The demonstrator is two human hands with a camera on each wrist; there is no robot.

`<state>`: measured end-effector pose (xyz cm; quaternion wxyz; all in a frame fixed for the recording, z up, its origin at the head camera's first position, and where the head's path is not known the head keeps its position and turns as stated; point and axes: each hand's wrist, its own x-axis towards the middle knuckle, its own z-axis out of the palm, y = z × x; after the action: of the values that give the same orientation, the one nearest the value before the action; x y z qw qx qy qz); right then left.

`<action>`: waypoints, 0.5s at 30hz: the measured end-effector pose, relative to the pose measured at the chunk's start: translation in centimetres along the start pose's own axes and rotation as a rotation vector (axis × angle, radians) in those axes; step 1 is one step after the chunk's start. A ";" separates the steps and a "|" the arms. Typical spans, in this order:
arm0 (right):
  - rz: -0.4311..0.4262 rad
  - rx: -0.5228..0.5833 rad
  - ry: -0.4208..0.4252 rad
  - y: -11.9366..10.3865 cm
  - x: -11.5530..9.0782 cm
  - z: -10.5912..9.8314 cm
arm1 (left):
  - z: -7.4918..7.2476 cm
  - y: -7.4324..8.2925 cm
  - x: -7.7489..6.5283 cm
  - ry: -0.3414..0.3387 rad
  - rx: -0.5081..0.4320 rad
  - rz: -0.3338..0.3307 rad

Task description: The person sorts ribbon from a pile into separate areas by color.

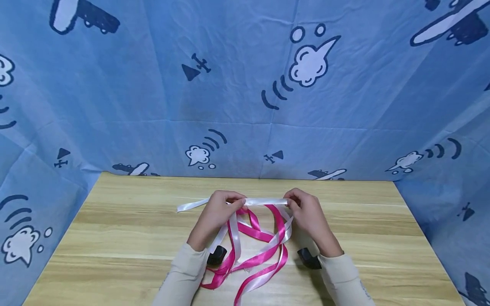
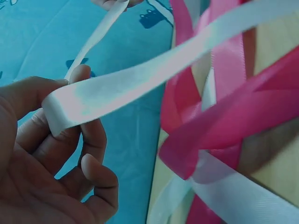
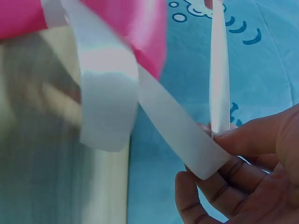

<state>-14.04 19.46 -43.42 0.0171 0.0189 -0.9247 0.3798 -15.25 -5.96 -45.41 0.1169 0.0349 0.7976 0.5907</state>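
Note:
A white satin ribbon (image 1: pixel 266 201) is stretched level between both hands above the table in the head view. My left hand (image 1: pixel 221 208) pinches it between thumb and fingers, and a loose white end sticks out to the left. On the other side my right hand (image 1: pixel 305 209) pinches the same ribbon, with more of it hanging down from the fingers. Below and between the hands lies a tangle of pink ribbon (image 1: pixel 264 256) and white ribbon. In the left wrist view the white ribbon (image 2: pixel 126 88) folds over the fingers; in the right wrist view white ribbon (image 3: pixel 180 126) loops under them.
The wooden table (image 1: pixel 126 238) reaches back to a blue cloth (image 1: pixel 237 97) printed with planes and clouds, which also hangs at both sides. Black wrist devices show below each hand, the left one (image 1: pixel 217 256) beside the ribbons and the right one (image 1: pixel 309 258) over the table.

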 end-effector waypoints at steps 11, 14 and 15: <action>-0.069 -0.016 0.044 -0.7 -0.2 -1.3 | -1.3 1.3 -0.7 0.038 0.034 0.011; -0.075 -0.015 0.054 -0.7 -0.3 -1.6 | -1.7 1.5 -1.0 0.043 0.018 -0.004; -0.077 -0.014 0.057 -0.7 -0.4 -1.7 | -1.9 1.6 -1.1 0.047 0.013 0.002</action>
<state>-13.59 20.14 -41.78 0.0582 0.0437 -0.9250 0.3728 -14.76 -7.42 -43.24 0.0975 0.0225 0.8040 0.5861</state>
